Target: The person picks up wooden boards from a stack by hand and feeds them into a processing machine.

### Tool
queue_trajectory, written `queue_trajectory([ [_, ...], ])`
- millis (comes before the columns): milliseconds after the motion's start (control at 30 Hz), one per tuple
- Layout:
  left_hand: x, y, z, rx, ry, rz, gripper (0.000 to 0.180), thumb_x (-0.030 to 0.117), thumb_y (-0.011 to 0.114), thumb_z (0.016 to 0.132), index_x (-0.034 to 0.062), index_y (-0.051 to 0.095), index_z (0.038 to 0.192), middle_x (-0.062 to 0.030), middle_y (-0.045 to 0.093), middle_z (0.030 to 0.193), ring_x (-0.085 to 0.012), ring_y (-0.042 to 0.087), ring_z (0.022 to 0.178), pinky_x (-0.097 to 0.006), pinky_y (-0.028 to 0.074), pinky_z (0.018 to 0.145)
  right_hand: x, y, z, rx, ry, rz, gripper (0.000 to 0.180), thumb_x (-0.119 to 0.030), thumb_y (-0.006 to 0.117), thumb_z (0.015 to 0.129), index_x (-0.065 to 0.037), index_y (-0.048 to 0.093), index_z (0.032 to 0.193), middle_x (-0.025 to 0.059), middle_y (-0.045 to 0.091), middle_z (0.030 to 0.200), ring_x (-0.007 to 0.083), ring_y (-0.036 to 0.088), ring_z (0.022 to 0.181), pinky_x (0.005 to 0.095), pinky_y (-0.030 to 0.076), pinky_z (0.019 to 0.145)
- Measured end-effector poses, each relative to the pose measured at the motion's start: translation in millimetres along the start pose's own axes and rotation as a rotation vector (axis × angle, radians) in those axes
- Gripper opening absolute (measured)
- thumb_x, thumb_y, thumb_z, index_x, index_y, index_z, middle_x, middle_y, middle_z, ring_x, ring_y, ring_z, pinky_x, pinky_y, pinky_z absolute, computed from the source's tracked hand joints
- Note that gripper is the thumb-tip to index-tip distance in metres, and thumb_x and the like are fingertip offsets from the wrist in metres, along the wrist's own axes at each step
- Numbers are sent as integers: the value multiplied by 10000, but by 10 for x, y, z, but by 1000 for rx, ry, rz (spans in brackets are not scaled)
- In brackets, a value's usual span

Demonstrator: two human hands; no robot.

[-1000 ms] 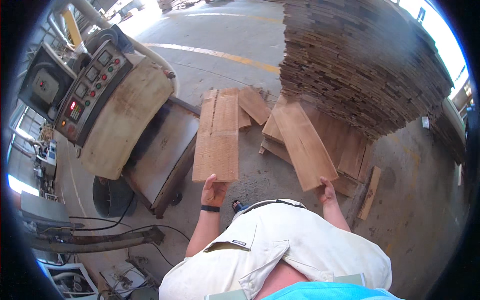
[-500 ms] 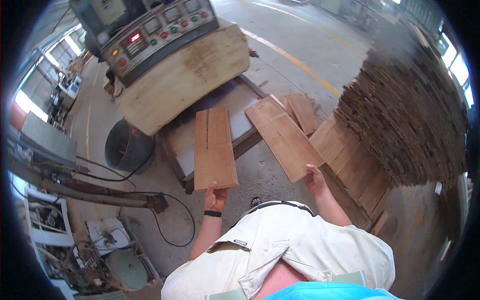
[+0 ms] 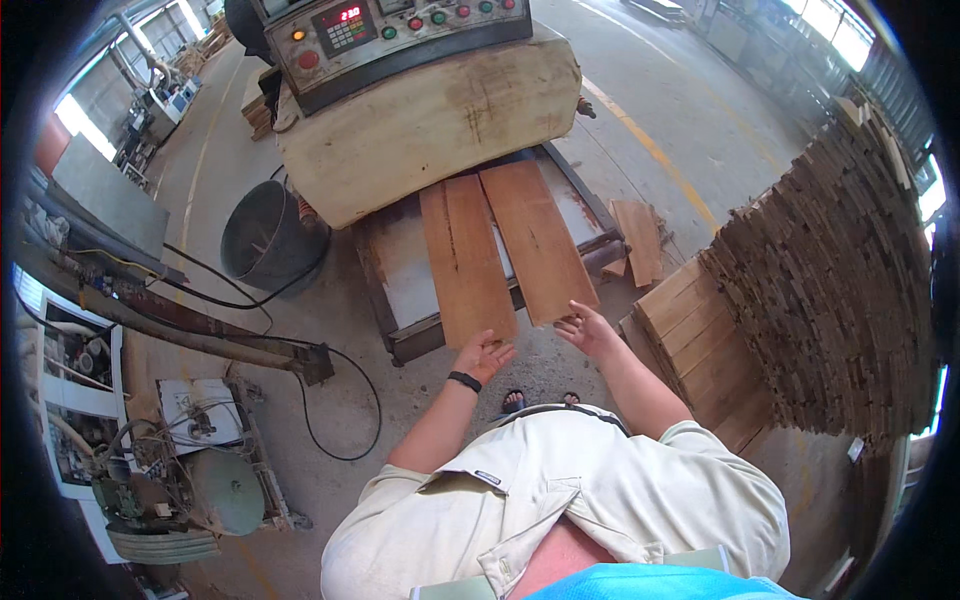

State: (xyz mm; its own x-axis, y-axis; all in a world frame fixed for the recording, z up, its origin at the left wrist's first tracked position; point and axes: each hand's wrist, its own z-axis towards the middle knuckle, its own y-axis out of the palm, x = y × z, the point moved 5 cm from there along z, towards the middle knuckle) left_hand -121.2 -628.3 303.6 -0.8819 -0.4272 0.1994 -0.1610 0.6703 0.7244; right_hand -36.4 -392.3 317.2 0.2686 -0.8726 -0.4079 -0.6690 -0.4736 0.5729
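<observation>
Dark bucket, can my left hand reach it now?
Probably not: the left hand is at the near end of the left board, and the bucket stands farther left, past the machine table.

A: Did the whole control panel (image 3: 420,38) show?
B: Nah, the top edge chopped it. Blue cloth (image 3: 640,583) got cut off at the bottom too.
A: Feet (image 3: 513,401)?
B: Mostly hidden behind the pale shirt (image 3: 560,460). Gear (image 3: 165,105) at upper left was too tiny, and I couldn't tell if the left-hand board (image 3: 468,265) ended under the hood (image 3: 430,130).
</observation>
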Motion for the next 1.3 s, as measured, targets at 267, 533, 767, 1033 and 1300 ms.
queue_trajectory([
  [267, -69, 30, -44, 74, 32, -46, 606, 173, 566, 901, -71, 235, 1346, -271, 308, 1383, -416, 439, 1223, -515, 445, 995, -199, -105, -119, -86, -58, -90, 457, -241, 582, 914, 9, 420, 1260, 194, 458, 1263, 329, 518, 1134, 428, 482, 947],
  [533, -214, 396, 202, 59, 93, -110, 567, 185, 516, 930, -88, 248, 1348, -263, 372, 1346, -388, 512, 1146, -485, 480, 948, -480, -114, 16, -192, -12, -20, 413, -218, 540, 937, 28, 419, 1246, 192, 472, 1243, 333, 561, 1097, 411, 513, 927],
  [767, -128, 688, 484, -1, 176, -116, 574, 175, 516, 927, -82, 231, 1354, -278, 381, 1342, -393, 510, 1148, -484, 484, 932, -822, -19, 328, -272, 29, -60, 348, -214, 525, 938, 18, 457, 1187, 185, 532, 1168, 332, 573, 1083, 418, 513, 927],
  [1033, 195, 804, 721, 31, 179, -186, 505, 169, 533, 907, -64, 319, 1302, -293, 466, 1259, -389, 522, 1139, -479, 478, 929, -1103, 421, 758, -285, 34, -46, 443, -227, 567, 917, 51, 404, 1222, 222, 496, 1200, 344, 568, 1090, 409, 533, 905],
  [1300, 816, 1062, 1070, -68, 205, -134, 430, 175, 554, 885, -38, 410, 1230, -231, 525, 1225, -360, 542, 1127, -465, 483, 929, -1363, 823, 1417, -264, 11, 26, 471, -222, 568, 917, 28, 354, 1253, 241, 442, 1257, 372, 530, 1160, 408, 550, 874],
])
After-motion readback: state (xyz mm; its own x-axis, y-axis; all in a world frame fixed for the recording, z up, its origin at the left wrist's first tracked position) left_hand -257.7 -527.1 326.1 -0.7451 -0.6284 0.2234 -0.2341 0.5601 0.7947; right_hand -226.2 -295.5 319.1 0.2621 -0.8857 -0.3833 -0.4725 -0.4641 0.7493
